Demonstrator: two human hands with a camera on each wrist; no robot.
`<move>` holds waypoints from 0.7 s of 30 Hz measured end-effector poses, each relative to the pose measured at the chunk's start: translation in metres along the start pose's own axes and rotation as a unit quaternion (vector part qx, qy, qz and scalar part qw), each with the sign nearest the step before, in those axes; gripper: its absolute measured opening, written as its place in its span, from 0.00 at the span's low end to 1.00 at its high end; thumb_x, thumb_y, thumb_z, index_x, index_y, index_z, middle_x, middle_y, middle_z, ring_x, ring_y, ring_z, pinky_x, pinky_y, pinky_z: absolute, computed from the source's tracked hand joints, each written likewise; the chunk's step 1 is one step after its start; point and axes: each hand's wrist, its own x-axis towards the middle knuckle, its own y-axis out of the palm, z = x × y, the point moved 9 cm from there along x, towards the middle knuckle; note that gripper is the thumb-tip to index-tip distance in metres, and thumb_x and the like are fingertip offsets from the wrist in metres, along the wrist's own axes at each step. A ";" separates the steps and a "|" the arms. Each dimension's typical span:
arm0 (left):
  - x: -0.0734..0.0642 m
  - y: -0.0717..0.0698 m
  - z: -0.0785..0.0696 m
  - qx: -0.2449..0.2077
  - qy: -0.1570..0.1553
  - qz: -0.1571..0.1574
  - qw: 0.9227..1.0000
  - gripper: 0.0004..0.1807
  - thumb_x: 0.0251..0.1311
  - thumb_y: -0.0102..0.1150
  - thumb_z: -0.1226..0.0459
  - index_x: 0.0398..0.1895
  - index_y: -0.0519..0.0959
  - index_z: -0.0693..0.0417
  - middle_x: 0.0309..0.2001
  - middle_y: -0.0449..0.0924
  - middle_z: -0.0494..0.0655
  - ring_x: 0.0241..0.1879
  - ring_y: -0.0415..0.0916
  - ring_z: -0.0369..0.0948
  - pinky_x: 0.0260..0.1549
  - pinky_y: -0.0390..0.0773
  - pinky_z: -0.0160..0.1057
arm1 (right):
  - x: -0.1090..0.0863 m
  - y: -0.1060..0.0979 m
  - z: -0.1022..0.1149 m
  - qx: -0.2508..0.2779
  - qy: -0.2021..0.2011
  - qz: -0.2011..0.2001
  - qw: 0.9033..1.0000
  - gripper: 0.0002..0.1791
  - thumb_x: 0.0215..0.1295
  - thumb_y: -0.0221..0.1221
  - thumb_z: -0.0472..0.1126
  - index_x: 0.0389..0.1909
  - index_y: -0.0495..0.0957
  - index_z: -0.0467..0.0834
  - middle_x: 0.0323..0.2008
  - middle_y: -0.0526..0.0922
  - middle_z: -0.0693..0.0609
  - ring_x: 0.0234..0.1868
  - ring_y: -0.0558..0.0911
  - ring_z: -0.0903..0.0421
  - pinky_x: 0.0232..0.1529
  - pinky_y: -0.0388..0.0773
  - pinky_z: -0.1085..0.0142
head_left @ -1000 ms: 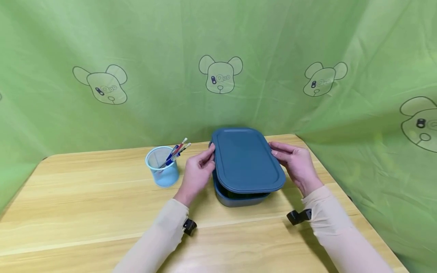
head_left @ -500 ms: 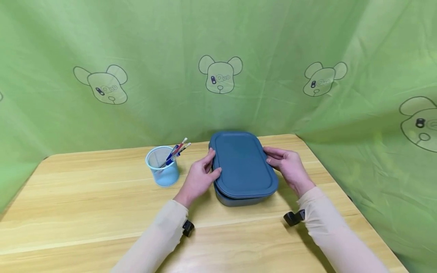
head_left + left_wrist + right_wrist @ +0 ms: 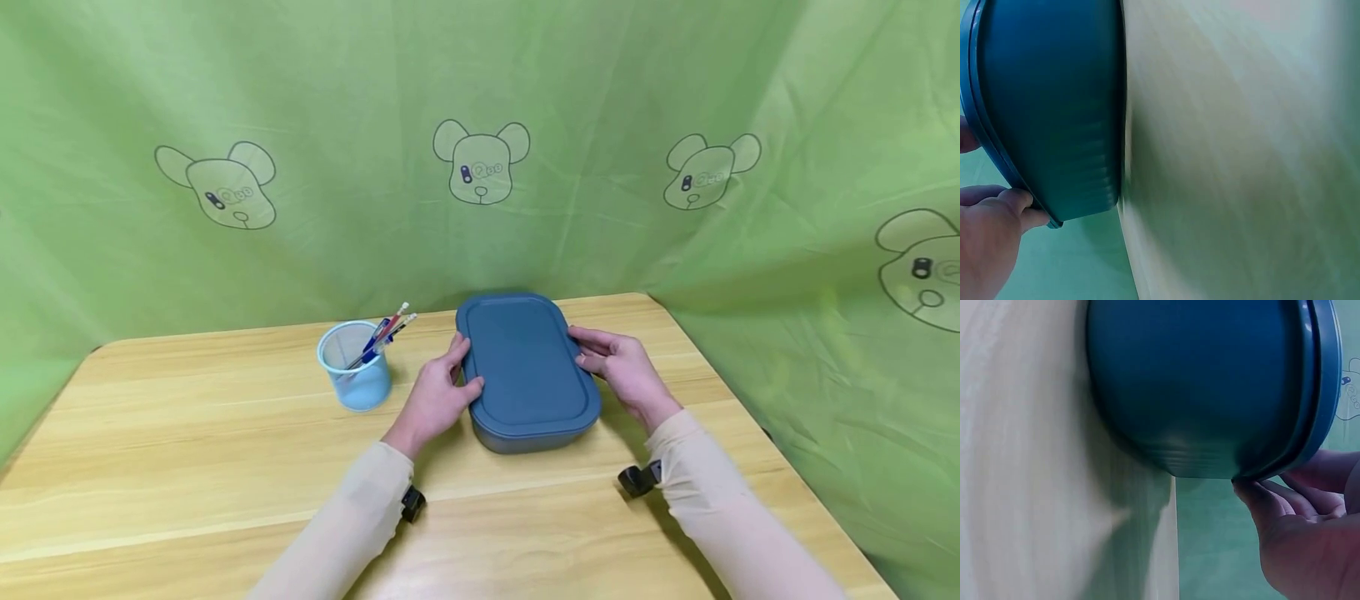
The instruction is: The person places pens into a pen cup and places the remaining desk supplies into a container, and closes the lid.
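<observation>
A dark blue lid (image 3: 528, 362) lies over a rectangular food container (image 3: 525, 443) on the wooden table. Its rim meets the container's walls all round as far as I can see. My left hand (image 3: 437, 396) holds the lid's left edge, thumb on top; in the left wrist view its fingertips (image 3: 1017, 199) bend against the rim. At the right edge my right hand (image 3: 624, 371) pinches the lid, and the right wrist view shows its fingers (image 3: 1260, 500) reaching under the rim. The container's inside is hidden.
A light blue mesh pen holder (image 3: 363, 387) with several pens and pencils (image 3: 382, 337) stands left of the container. Green curtain (image 3: 480, 242) hangs behind the table (image 3: 225, 442) and along its right side.
The lid has come down and shifted left, so the dark gap at the container's front is gone. Both hands moved with it, the right hand leftward and closer in.
</observation>
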 end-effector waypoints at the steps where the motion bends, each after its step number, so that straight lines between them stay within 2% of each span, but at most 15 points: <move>1: 0.000 0.000 0.000 0.000 -0.001 0.000 1.000 0.36 0.63 0.60 0.69 0.72 0.57 0.66 0.76 0.45 0.54 0.73 0.46 0.41 0.66 0.58 0.34 | 0.000 0.000 0.000 -0.002 0.000 0.001 1.000 0.27 0.67 0.51 0.23 0.67 0.62 0.26 0.69 0.62 0.34 0.71 0.60 0.42 0.62 0.68 0.70; 21: -0.001 0.000 0.002 -0.001 -0.016 -0.008 1.000 0.36 0.62 0.59 0.70 0.72 0.57 0.66 0.76 0.45 0.52 0.72 0.48 0.41 0.67 0.56 0.34 | 0.000 0.000 -0.003 -0.010 -0.007 0.003 1.000 0.27 0.66 0.53 0.23 0.66 0.63 0.25 0.68 0.64 0.32 0.70 0.61 0.41 0.58 0.71 0.73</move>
